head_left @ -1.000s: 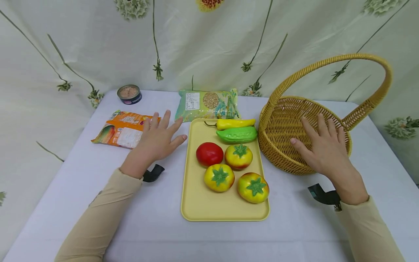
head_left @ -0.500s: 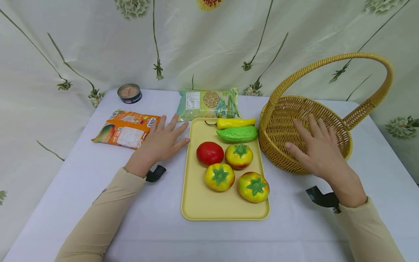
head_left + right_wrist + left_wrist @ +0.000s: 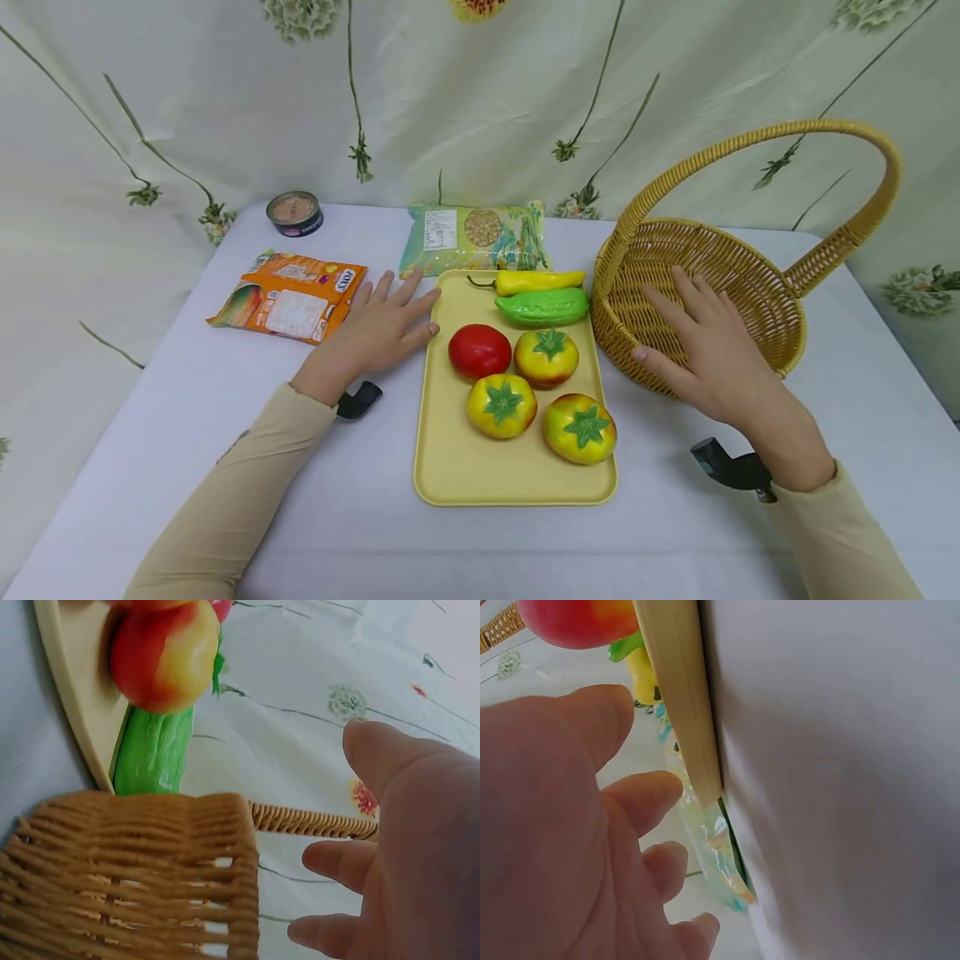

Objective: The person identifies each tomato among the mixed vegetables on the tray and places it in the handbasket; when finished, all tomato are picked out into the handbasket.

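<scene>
My left hand [image 3: 378, 333] is spread beside the upper left edge of the yellow tray [image 3: 517, 492], fingertips right at its rim in the head view. On the tray lie a red tomato-like fruit [image 3: 480, 352], several yellow ones with green star tops such as the lowest [image 3: 580, 429], a green bumpy vegetable [image 3: 543, 307] and a yellow pepper [image 3: 540, 282]. With fingers extended, my right hand [image 3: 708, 354] hovers over the near side of the wicker basket [image 3: 783, 333]. In the right wrist view the basket's wall [image 3: 135, 862] shows below that hand. Neither hand holds anything.
An orange snack packet [image 3: 296, 296] lies behind the left hand. Farther back are an opened tin can [image 3: 295, 214] and a green bag of beans [image 3: 476, 239]. The basket's tall handle [image 3: 832, 127] arches up at the right. A flower-print cloth [image 3: 480, 100] hangs behind the table.
My left hand has moved right and slightly nearer, toward the tray, uncovering more of the orange packet. My right hand has shifted left over the basket toward the tray. The objects have stayed put.
</scene>
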Action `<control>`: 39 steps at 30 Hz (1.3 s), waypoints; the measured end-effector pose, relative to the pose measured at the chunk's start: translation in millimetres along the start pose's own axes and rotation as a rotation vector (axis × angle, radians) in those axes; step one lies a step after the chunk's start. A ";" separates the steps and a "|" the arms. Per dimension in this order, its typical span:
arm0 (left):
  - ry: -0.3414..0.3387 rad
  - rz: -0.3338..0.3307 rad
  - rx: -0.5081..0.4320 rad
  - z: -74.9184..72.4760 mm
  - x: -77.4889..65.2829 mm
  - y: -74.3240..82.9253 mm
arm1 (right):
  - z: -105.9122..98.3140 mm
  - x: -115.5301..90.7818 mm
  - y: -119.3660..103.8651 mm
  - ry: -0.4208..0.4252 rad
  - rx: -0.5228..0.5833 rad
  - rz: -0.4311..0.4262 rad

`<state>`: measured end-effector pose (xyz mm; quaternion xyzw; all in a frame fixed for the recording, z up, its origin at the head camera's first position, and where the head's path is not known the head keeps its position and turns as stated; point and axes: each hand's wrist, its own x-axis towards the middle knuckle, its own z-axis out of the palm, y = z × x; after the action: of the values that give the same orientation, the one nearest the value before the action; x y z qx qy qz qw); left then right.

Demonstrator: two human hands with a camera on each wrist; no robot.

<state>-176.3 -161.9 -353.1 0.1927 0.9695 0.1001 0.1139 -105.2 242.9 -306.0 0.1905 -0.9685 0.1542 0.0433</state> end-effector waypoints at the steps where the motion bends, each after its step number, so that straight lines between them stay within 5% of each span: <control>1: -0.004 0.001 -0.002 0.9 0.5 -0.2 | -0.1 -0.6 -1.8 0.002 0.010 -0.013; 26: -0.040 0.119 -0.148 11.3 8.0 -9.3 | 11.0 -15.4 -42.1 -0.017 0.159 -0.383; 39: -0.052 0.107 -0.157 9.1 8.5 -7.2 | 26.6 -13.4 -48.0 -0.190 0.233 -0.392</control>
<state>-184.1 -163.8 -365.0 0.2373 0.9436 0.1766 0.1484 -75.1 197.1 -319.6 0.3923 -0.8883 0.2350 -0.0410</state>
